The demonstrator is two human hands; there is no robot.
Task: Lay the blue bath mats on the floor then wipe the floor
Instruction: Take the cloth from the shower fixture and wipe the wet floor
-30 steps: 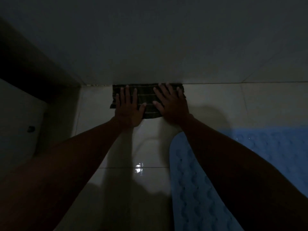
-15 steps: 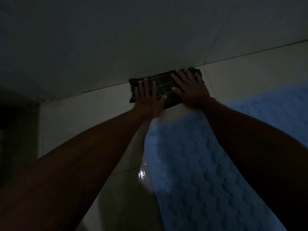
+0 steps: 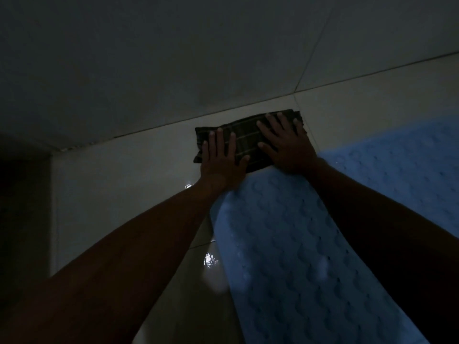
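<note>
A dark striped cloth (image 3: 244,139) lies flat on the pale tiled floor (image 3: 119,184), close to the foot of the wall. My left hand (image 3: 221,162) presses on its left half with fingers straight and spread. My right hand (image 3: 285,142) presses flat on its right half. A blue bath mat (image 3: 285,244) with a bumpy pattern lies on the floor under my arms, its far end touching the cloth's near edge. A second blue bath mat (image 3: 402,175) lies to the right, partly hidden by my right forearm.
The tiled wall (image 3: 223,50) rises just beyond the cloth. A dark corner (image 3: 24,194) closes the left side. A wet glint (image 3: 210,260) shows on the floor beside the mat. The room is dim.
Both hands have slid the cloth to the right along the foot of the wall, from the bare floor near the left corner to the far end of the blue mat.
</note>
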